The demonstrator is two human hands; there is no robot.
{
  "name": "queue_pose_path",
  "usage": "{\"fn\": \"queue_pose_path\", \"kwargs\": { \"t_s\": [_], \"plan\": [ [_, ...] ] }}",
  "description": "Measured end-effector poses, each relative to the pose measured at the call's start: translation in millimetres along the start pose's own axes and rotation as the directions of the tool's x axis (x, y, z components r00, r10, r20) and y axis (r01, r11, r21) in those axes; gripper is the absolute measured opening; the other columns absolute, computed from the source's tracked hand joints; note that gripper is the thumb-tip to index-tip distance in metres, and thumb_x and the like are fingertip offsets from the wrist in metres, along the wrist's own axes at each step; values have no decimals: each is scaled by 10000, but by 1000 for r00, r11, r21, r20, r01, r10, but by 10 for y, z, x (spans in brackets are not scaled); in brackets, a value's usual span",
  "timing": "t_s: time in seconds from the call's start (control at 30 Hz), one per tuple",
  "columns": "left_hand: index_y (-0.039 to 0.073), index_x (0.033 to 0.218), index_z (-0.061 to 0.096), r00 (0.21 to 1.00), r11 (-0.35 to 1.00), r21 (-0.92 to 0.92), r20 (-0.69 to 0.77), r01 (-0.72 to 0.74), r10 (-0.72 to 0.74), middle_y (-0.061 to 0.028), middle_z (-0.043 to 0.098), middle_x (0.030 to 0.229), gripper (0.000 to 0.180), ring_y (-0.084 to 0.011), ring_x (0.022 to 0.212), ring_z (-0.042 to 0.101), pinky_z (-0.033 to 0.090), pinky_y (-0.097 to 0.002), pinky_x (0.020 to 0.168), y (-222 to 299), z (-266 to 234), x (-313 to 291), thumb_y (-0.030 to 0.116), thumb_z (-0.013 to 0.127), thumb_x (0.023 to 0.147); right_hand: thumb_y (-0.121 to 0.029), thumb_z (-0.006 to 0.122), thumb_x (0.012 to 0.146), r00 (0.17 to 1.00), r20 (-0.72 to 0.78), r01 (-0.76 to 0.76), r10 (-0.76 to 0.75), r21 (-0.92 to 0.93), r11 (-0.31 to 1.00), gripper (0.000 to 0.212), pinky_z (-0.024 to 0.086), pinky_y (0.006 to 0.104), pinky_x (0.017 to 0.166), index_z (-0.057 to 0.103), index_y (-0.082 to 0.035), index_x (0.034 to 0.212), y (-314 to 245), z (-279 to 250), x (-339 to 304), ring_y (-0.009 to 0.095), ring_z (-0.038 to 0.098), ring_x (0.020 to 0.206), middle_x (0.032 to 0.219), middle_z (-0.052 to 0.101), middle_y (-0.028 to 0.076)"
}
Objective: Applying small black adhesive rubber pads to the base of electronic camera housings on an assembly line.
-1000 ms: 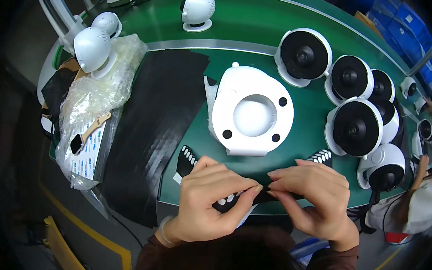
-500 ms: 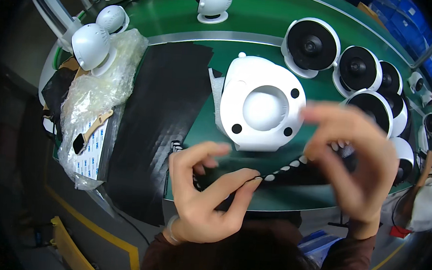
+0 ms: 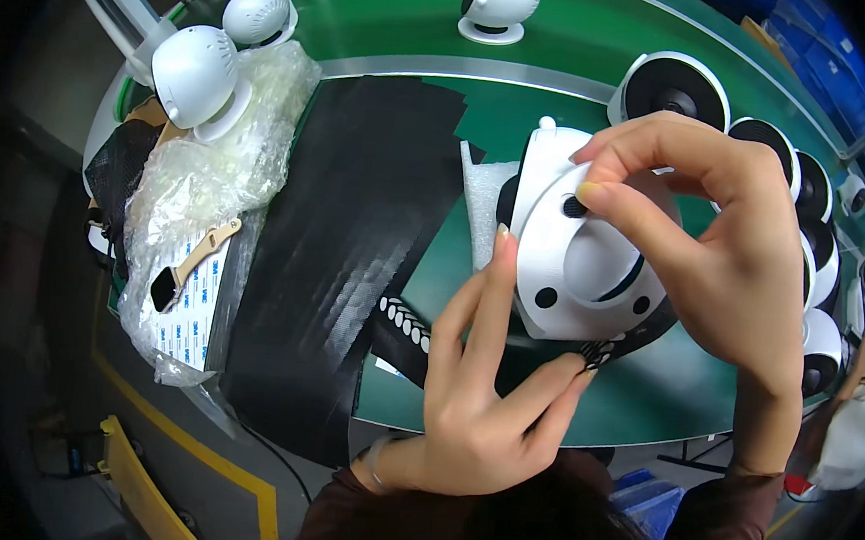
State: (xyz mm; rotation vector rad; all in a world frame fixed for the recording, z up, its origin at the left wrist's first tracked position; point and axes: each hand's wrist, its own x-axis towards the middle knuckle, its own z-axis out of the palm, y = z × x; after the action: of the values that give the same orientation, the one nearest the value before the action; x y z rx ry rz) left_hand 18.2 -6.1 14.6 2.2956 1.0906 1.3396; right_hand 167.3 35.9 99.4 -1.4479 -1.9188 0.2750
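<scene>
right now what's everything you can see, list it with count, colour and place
table: one, green, centre
housing: one, white, centre
round pads: three visible, black, on housing
dotted strip: count unclear, black and white, front edge
foam sheet: one, white, left of housing
sheeting: count unclear, black, left of centre
plastic wrap: count unclear, clear, left
watch: one, tan band, left
rounded devices: three, white, upper left and top
dark-fronted devices: at least five, white and black, right
bins: several, blue, upper right
co-worker: one, partly visible, far right
left hand: one, bare, pinching strip
right hand: one, bare, at housing
</scene>
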Motion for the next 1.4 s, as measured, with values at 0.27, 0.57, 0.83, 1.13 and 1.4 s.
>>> {"fn": "queue_pose_path", "kwargs": {
  "t_s": [0.27, 0.57, 0.83, 1.13, 1.4],
  "plan": [
    [76, 716, 701, 1000, 1000, -7, -17, -20, 19, -351, 345, 1292, 179, -386, 1091, 446, 433, -365, 784, -10, 8, 15, 88, 682, 539, -32, 627, 742, 1000, 7, -28, 29, -54, 998, 74, 452, 207, 646, 582, 26, 728, -42, -3, -10, 101, 577, 712, 836, 628, 92],
    [76, 713, 701, 999, 999, 6, -29, -33, 33, -351, 349, 1290, 168, -377, 1082, 456, 437, -361, 788, -34, -12, -19, 104, 687, 548, -14, 632, 733, 996, -35, 78, -78, 16, 997, 72, 456, 214, 666, 568, 20, 733, -25, 97, -14, 109, 577, 716, 809, 617, 76],
    [17, 698, 628, 999, 996, -82, -33, -19, 16, -361, 395, 1244, 117, -373, 1017, 498, 425, -338, 835, 0, -61, 13, 80, 693, 623, -66, 688, 711, 923, 318, -275, 217, 148, 950, 154, 458, 158, 617, 606, -17, 831, -38, -115, 267, 71, 608, 692, 739, 605, 24],
    [42, 718, 682, 1000, 994, -105, -1, 8, -8, -283, 432, 1265, 170, -355, 1063, 464, 381, -371, 885, -38, -95, 3, 40, 700, 548, -10, 684, 685, 791, 562, -346, 241, 86, 934, 126, 482, 211, 555, 654, 63, 784, -49, -160, 390, 114, 602, 565, 674, 632, 91],
    [28, 718, 653, 1000, 986, -169, -1, 0, -1, -265, 430, 1272, 106, -359, 1067, 465, 407, -361, 835, -38, -174, 15, 53, 698, 625, -184, 715, 711, 517, 810, 150, -277, 232, 961, 270, 470, 247, 583, 670, -16, 917, 40, -162, 731, 156, 606, 633, 789, 660, 86]
  ]
}}
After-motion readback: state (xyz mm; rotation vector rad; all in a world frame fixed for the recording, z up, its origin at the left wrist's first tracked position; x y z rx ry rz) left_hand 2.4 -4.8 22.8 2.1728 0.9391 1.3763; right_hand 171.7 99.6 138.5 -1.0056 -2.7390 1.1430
